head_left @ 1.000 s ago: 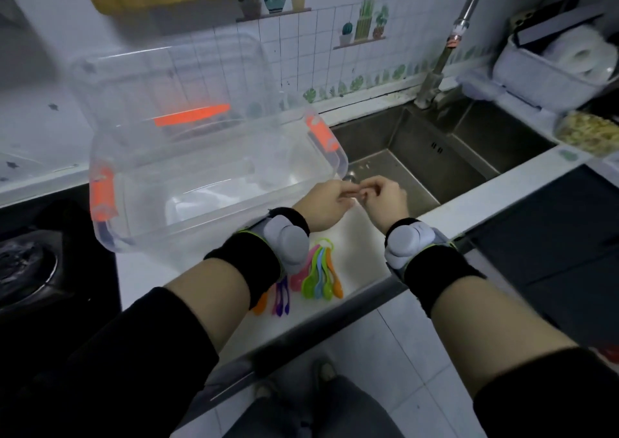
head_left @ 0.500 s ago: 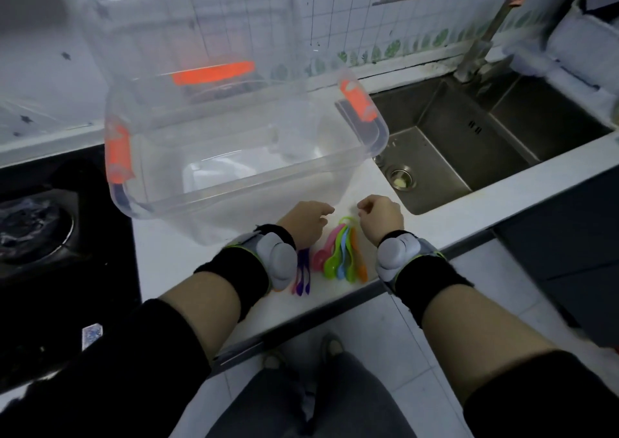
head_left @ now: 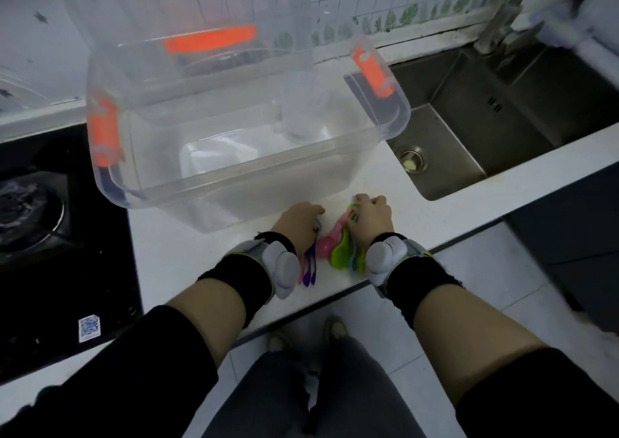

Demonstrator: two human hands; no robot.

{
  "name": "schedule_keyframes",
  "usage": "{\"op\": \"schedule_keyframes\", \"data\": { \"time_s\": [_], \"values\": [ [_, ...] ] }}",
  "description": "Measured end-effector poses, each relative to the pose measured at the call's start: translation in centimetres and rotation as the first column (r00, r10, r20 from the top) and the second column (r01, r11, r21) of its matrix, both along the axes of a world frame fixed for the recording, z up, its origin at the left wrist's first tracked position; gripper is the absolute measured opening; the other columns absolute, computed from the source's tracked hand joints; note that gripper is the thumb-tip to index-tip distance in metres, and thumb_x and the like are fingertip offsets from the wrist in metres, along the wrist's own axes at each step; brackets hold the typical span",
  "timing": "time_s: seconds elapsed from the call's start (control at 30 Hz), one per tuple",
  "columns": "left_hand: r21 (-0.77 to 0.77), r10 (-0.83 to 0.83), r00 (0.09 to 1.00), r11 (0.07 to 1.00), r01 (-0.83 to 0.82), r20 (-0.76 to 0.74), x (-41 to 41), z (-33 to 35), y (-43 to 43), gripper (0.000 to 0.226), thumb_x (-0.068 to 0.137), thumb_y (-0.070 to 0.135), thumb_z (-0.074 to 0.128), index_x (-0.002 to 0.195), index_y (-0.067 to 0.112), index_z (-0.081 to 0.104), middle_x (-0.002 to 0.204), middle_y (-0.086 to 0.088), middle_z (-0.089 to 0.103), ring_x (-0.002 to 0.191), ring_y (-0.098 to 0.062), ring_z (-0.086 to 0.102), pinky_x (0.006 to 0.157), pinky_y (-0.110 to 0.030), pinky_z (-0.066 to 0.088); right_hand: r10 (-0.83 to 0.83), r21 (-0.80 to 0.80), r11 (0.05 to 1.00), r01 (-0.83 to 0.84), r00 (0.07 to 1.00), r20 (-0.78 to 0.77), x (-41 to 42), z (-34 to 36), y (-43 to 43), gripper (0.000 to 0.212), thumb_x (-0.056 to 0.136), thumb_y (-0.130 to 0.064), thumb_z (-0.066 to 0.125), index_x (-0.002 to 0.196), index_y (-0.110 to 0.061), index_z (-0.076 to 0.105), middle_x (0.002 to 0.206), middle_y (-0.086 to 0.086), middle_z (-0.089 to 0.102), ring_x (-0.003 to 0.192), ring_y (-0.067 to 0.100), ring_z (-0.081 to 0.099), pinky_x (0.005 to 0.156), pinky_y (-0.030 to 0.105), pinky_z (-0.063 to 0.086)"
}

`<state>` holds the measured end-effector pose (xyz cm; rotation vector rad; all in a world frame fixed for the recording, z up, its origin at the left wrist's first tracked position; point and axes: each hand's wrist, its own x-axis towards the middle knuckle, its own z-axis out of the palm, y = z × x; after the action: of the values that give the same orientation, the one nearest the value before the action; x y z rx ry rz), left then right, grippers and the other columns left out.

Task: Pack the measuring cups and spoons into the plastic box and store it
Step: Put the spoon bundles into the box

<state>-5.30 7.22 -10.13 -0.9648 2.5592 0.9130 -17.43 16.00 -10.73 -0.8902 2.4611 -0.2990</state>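
**Coming down onto the two sets, with nothing packed yet**

A second ago both hands were joined, fingertip to fingertip, above the counter near the front of the box. Now they have separated and lowered to the white counter, and each one lands on its own bundle. In my judgement this is the start of the first pick-up, and the packing itself is not begun.

The left hand lies with its fingers curled down over the top ends of the measuring spoons. Their purple and pink handles stick out under the wrist, toward the counter edge. The grip looks closed on them, although the fingertips are hidden below the hand.

The right hand curls around the handle ends of the measuring cups. The pink, green and blue bowls fan out beside the wrist and rest on the counter.

The plastic box stands just behind both hands, with its lid up at the back. No cup or spoon is inside it. The sink is on the right side.
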Motion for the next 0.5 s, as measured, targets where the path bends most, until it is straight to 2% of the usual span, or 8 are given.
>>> {"op": "schedule_keyframes", "data": {
  "time_s": [0.23, 0.37, 0.5],
  "values": [
    [-0.058, -0.031, 1.0, 0.998, 0.031, 0.007, -0.8, 0.2, -0.5, 0.048, 0.083, 0.001, 0.058, 0.131, 0.005, 0.051, 0.128, -0.018, 0.048, 0.117, -0.033, 0.05, 0.097, -0.032, 0.039, -0.017, 0.029, 0.999, 0.017, 1.0, -0.001, -0.2, 0.0, -0.7, 0.041, 0.086, -0.014, 0.053, 0.125, -0.005, 0.045, 0.128, 0.02, 0.034, 0.115, 0.04, 0.037, 0.099, 0.042, 0.036],
    [-0.063, -0.017, 1.0, 0.998, 0.017, -0.001, -1.0, 0.3, -0.5, 0.035, 0.086, 0.004, 0.056, 0.12, 0.003, 0.059, 0.122, -0.018, 0.05, 0.11, -0.033, 0.052, 0.091, -0.032, 0.041, -0.03, 0.06, 0.998, 0.029, 0.999, 0.028, -0.5, 0.2, -0.7, 0.041, 0.082, -0.02, 0.063, 0.117, -0.002, 0.053, 0.129, 0.018, 0.031, 0.115, 0.039, 0.039, 0.097, 0.04, 0.04],
    [-0.081, 0.004, 1.0, 0.997, -0.006, -0.025, -1.2, 0.8, -0.5, 0.021, 0.091, 0.01, 0.051, 0.105, 0.002, 0.062, 0.116, -0.017, 0.058, 0.108, -0.032, 0.054, 0.089, -0.033, 0.041, -0.073, 0.026, 0.997, 0.071, 0.992, 0.101, -1.0, 0.5, -0.8, 0.042, 0.081, -0.021, 0.065, 0.117, -0.003, 0.055, 0.129, 0.019, 0.033, 0.113, 0.038, 0.046, 0.099, 0.037, 0.042]
  ]
}}
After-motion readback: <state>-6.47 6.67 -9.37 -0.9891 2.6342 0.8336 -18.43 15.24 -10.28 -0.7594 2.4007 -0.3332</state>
